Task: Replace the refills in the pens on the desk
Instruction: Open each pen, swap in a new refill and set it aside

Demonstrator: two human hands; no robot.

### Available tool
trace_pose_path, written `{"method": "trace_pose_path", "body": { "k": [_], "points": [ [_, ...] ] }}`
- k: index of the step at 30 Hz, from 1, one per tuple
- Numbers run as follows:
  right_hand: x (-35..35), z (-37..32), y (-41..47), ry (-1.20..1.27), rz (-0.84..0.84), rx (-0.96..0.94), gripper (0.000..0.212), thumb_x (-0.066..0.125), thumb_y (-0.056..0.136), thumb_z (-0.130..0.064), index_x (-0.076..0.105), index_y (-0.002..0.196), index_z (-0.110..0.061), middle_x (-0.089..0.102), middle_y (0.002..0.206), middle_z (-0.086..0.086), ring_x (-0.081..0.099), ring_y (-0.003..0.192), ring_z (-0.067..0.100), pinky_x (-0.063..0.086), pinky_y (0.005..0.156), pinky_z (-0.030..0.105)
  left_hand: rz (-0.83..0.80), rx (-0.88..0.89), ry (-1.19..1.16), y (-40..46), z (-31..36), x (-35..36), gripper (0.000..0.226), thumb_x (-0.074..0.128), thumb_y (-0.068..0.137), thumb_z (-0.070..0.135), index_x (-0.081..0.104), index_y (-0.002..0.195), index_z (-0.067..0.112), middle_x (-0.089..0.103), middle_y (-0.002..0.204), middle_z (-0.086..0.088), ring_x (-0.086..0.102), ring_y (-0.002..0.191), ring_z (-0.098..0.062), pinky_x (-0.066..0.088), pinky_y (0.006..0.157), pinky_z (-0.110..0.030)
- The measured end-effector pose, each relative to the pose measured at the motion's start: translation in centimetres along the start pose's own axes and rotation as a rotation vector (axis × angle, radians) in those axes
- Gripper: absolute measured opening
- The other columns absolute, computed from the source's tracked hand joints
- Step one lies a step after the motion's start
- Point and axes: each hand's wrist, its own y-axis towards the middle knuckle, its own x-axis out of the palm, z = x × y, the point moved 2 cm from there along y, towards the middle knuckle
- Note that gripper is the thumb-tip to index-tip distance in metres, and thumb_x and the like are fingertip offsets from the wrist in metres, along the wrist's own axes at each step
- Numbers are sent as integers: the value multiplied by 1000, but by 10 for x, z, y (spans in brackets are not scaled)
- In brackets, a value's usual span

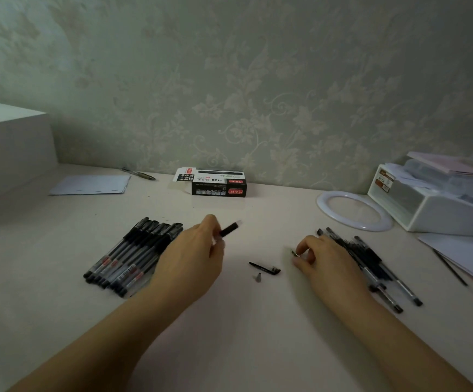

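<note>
Two piles of pens on desk (229,321): neat row of capped pens (133,254) at centre left, loose heap (371,261) at centre right, probably sorted as done and waiting, which is which not sure. Left hand (192,258) at frame centre, fingers curled round pen barrel (229,229), tip end lifted off desk, likely ready for refill. Right hand (322,257) pinches thin refill (296,253) beside heap. Black cap (265,268) and small nib cone (258,277) lie between hands, kept near for reassembly. Refill box (215,182) upper centre, by wall.
</note>
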Motion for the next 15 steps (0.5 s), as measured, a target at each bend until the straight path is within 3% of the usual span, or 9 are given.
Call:
{"method": "trace_pose_path", "body": {
  "k": [6, 10, 15],
  "points": [
    [-11, 9, 1, -102, 65, 58, 16, 59, 96, -21, 67, 110, -22, 63, 109, 0, 57, 98, 22, 49, 84, 40, -65, -214, 212, 1, -23, -10, 22, 54, 91, 40, 46, 101, 23, 44, 84, 8, 46, 76, -14, 37, 61, -27],
    [-13, 7, 1, -142, 103, 39, 25, 56, 97, -22, 62, 121, -25, 59, 118, 0, 52, 104, 24, 44, 88, 38, -81, -229, 267, 1, -23, -12, 19, 53, 92, 40, 46, 96, 23, 45, 83, 7, 49, 76, -14, 41, 61, -28],
    [-10, -8, -2, -68, 133, -67, 23, 61, 94, -26, 64, 117, -24, 60, 113, -3, 52, 103, 20, 45, 88, 37, -122, -187, 287, -1, -21, -12, 19, 54, 93, 36, 44, 87, 21, 46, 84, 5, 49, 76, -15, 43, 64, -29]
  ]
}}
